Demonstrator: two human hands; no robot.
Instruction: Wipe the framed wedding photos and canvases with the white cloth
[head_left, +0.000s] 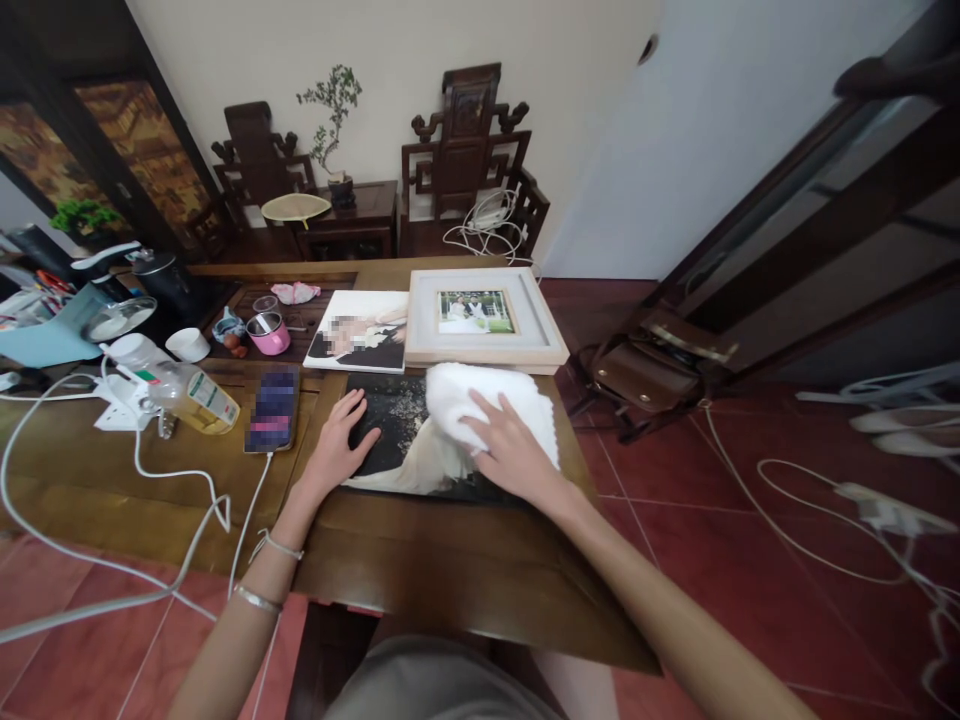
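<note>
A dark photo panel (397, 405) with a pale dress on it lies flat on the wooden table (420, 560). My left hand (341, 445) rests on its left edge, fingers spread. On the panel's right side lies a folded white towel (487, 390), which hides that part of the picture. My right hand (506, 440) presses on the towel from above with its fingers spread out. Just behind the panel are a light wooden picture frame (487, 310) holding a photo and a white-edged photo board (360, 330).
Left of the panel are a charging phone (271, 410), a bottle of yellowish liquid (187, 395), a pink cup (268, 333), a white power strip (124, 403) and a kettle (161, 285). White cables cross the table's left side. A brown bag (645, 370) is at the right.
</note>
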